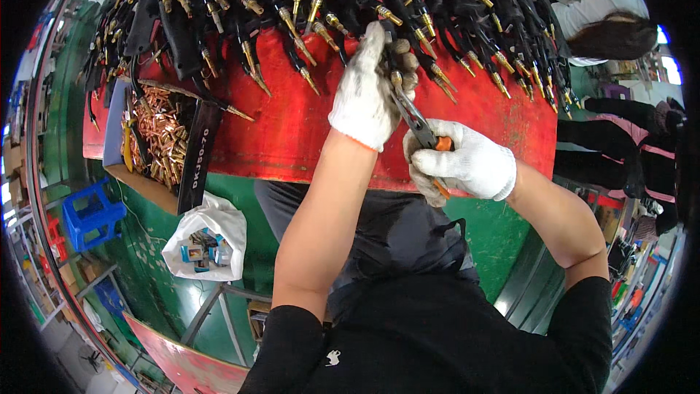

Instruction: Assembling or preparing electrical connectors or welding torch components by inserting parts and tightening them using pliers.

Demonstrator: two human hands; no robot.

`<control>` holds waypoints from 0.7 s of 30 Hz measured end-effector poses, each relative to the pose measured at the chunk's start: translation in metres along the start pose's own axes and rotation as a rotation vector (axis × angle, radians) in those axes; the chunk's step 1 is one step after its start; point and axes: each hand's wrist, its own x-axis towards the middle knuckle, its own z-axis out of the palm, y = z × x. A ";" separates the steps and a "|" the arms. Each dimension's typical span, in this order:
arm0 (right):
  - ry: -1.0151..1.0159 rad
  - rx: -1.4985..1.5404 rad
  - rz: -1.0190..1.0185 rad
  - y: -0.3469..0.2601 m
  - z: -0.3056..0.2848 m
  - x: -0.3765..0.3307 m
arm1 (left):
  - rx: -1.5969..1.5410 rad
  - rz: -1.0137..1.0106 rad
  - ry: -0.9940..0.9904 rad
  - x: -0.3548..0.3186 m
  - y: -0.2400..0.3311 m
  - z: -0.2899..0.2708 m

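Head view: left hand (367, 91) in a white knit glove is closed around one black torch lead with a brass tip (397, 79), at the near fringe of a big pile of the same black, brass-tipped leads (437, 7) across the far side of the red counter (292, 131); right hand (467, 164), also gloved, is clenched on the orange handles of pliers (419, 125), whose nose meets that tip. Bare red surface runs from the hands to the counter's near edge just below the right hand; an open cardboard box of copper tips (160, 135) sits at the left edge, a white bag (208, 241) hangs below it, and another person (605, 11) is at the far right.
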 end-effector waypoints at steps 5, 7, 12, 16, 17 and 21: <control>-0.010 0.057 0.007 -0.001 -0.001 -0.001 | 0.163 -0.069 0.136 0.011 0.002 0.010; -0.010 0.049 -0.006 -0.003 0.000 -0.001 | 0.116 -0.027 0.132 0.005 0.001 0.013; -0.043 0.111 -0.004 0.000 -0.001 -0.001 | -0.007 -0.035 0.041 0.007 -0.006 0.003; -0.013 0.045 -0.010 -0.002 -0.001 -0.002 | -0.144 -0.092 -0.018 0.008 -0.012 0.002; -0.011 0.043 -0.007 -0.003 -0.001 -0.002 | -0.165 -0.098 -0.010 0.008 -0.014 0.002; 0.023 -0.066 0.020 -0.014 0.002 -0.002 | -0.192 -0.103 -0.070 0.014 -0.013 -0.004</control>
